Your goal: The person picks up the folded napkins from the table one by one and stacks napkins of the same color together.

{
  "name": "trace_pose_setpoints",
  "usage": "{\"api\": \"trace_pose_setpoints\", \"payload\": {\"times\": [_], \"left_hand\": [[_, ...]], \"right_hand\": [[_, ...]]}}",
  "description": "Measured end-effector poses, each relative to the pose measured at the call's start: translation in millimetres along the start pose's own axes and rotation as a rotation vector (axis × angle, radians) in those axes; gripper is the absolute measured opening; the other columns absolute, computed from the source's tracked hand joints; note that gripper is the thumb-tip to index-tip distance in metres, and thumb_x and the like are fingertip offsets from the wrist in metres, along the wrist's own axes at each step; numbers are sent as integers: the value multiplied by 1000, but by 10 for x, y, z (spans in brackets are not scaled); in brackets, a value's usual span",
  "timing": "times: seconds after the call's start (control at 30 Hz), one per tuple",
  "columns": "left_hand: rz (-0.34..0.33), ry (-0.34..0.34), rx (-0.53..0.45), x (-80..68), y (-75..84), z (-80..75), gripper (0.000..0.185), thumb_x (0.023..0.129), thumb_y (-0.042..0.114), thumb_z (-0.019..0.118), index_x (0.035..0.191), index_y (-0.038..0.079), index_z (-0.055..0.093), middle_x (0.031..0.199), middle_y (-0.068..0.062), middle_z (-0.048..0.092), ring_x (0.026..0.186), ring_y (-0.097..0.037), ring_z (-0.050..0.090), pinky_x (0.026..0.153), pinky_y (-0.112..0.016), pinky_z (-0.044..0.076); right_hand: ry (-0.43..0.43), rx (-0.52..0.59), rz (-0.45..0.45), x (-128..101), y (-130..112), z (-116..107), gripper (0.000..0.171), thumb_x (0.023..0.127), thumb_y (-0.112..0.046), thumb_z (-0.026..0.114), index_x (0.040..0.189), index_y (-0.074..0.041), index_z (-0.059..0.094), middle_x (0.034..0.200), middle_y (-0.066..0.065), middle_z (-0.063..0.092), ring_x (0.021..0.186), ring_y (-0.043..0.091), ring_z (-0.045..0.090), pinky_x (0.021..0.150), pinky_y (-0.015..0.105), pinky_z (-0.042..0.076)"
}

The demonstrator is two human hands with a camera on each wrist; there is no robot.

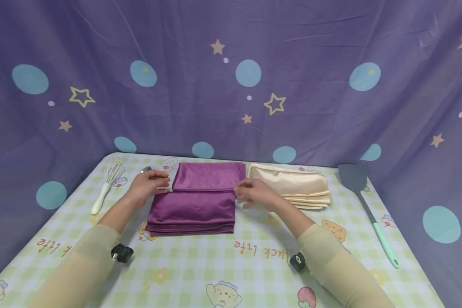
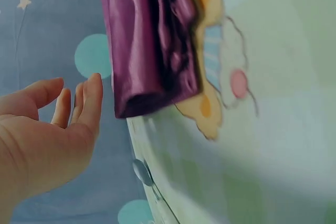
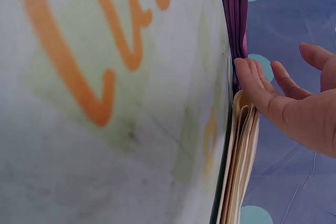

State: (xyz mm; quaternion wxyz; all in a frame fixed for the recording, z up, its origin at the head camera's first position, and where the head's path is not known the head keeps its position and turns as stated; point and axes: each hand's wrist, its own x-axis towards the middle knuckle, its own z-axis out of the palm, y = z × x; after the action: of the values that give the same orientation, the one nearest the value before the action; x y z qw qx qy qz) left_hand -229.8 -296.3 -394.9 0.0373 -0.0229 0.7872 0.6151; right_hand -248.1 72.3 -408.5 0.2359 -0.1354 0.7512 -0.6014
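Purple cloth [image 1: 194, 201], folded, on worktop [image 1: 215, 265]; left hand [image 1: 148, 186] and right hand [image 1: 254, 194] flank it, fingers relaxed, apparently touching its edges.

Setting: we class this as a staged home-style tabletop corner, not a working kitchen. Evidence: a purple curtain [image 1: 231, 64] printed with stars and teal dots hangs as backdrop on three sides; the surface [image 1: 231, 273] wears a green-checked cartoon cloth lettered "luck life". We list domestic items: a whisk [image 1: 107, 185], a grey spatula [image 1: 363, 205], folded purple cloths [image 1: 194, 205] and folded cream cloths [image 1: 296, 186].
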Motion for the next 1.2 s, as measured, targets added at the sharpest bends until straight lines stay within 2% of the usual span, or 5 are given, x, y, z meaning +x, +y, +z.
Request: {"api": "trace_pose_setpoints", "payload": {"times": [0.17, 0.4, 0.7, 0.83, 1.2], "left_hand": [[-1, 25, -23, -16, -66, -104, 42, 102, 3, 55, 137, -17, 43, 118, -15, 63, 96, -11, 67, 92, -35, 57], [12, 38, -16, -74, -131, -229, 41, 102, 1, 55, 136, -20, 43, 111, -8, 66, 92, -9, 68, 91, -36, 58], [-16, 58, 11, -121, -204, -307, 42, 103, 5, 56, 136, -18, 45, 117, -18, 65, 91, -10, 69, 87, -32, 59], [-27, 63, 32, -132, -257, -316, 40, 100, 4, 60, 132, -18, 48, 110, -13, 67, 86, -10, 70, 85, -33, 60], [-31, -25, 110, -159, -312, -280, 45, 97, 1, 65, 132, -20, 47, 110, -16, 65, 86, -7, 65, 82, -30, 59]], "right_hand": [[6, -3, 15, 13, -6, 24, 39, 100, -19, 64, 130, 7, 57, 121, 27, 62, 110, 39, 63, 85, 46, 60], [23, -25, 19, 49, 12, 48, 36, 100, -18, 64, 126, 6, 59, 121, 25, 62, 106, 38, 64, 82, 45, 61], [25, -22, 45, 54, -22, 97, 34, 101, -16, 63, 126, 7, 58, 124, 26, 62, 106, 38, 65, 85, 45, 60], [21, -3, 46, 54, -29, 107, 36, 101, -14, 62, 128, 9, 56, 126, 27, 60, 109, 41, 64, 87, 46, 59], [20, -2, 50, 70, -15, 133, 39, 100, -13, 62, 131, 10, 54, 128, 27, 59, 110, 42, 63, 85, 46, 60]]}}
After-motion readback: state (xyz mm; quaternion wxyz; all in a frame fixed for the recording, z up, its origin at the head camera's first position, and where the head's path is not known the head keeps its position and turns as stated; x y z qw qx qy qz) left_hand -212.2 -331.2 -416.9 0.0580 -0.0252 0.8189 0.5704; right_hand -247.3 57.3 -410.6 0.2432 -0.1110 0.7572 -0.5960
